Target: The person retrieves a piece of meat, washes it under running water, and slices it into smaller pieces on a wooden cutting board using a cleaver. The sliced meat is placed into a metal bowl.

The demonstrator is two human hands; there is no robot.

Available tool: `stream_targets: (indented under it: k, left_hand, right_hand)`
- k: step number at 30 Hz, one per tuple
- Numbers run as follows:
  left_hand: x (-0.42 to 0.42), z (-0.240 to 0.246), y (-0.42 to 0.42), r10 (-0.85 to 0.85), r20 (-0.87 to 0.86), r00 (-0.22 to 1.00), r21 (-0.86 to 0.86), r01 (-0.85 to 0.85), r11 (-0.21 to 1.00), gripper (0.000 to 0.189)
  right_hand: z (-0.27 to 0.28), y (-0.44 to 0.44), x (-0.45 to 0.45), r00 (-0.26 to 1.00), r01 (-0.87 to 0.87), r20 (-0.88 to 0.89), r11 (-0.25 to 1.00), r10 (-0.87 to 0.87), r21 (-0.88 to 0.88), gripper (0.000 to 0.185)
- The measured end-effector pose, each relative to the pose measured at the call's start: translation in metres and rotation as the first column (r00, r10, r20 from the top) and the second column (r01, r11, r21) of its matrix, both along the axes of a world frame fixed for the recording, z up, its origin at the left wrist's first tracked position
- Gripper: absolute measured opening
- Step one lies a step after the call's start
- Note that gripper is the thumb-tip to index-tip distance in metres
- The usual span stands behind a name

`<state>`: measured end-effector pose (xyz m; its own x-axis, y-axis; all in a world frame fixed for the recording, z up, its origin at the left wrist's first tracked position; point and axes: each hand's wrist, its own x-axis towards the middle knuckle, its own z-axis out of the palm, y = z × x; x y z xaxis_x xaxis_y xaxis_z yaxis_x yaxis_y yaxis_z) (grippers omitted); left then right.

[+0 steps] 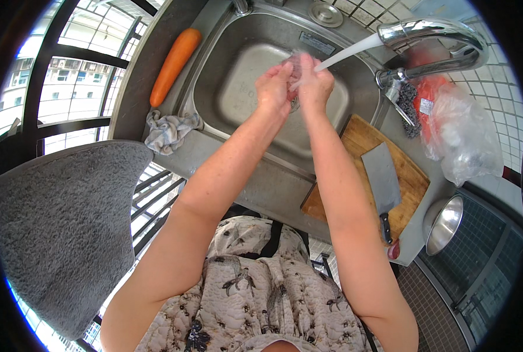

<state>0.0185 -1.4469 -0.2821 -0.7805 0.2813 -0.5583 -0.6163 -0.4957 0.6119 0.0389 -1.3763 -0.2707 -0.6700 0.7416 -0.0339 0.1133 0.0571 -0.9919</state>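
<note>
Over the stainless steel sink [239,66], my left hand [274,88] and my right hand [316,83] are pressed close together. Between them is a small reddish item [294,75], blurred by splashing water and mostly covered by my fingers; its kind is unclear. A stream of water [349,52] from the chrome faucet [433,33] lands on my right hand. Part of the drain [295,104] shows below my hands.
Right of the sink, a cleaver [382,176] lies on a wooden cutting board [409,180], near a dark-red piece of food [394,250]. Plastic bags [468,136], a scrubber [409,103] and a metal bowl [445,225] stand further right. A carrot [175,66] and a cloth [171,131] lie left.
</note>
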Motion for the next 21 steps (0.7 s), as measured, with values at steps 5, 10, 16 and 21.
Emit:
stream_targets:
  k: [5, 10, 16, 21]
  left_hand:
    - [0.008, 0.009, -0.007, -0.057, 0.027, 0.998, 0.032, 0.056, 0.998, 0.02]
    - [0.007, 0.005, -0.014, 0.027, -0.058, 0.998, -0.22, -0.04, 0.975, 0.032]
    - [-0.005, -0.005, -0.003, -0.112, -0.082, 0.99, 0.019, 0.114, 0.993, 0.025]
    - [0.001, -0.005, 0.009, -0.085, -0.088, 0.992, 0.043, 0.089, 0.995, 0.018]
  right_hand:
    - [0.004, 0.017, -0.008, 0.995, -0.078, 0.014, 0.865, 0.098, -0.497, 0.048]
    - [0.002, 0.024, -0.008, 0.99, -0.142, -0.076, 0.726, 0.123, -0.673, 0.036]
    - [-0.015, 0.005, -0.006, 0.99, -0.137, -0.073, 0.869, 0.117, -0.476, 0.024]
    - [-0.016, 0.011, -0.014, 0.981, 0.004, 0.191, 0.989, 0.026, -0.151, 0.034]
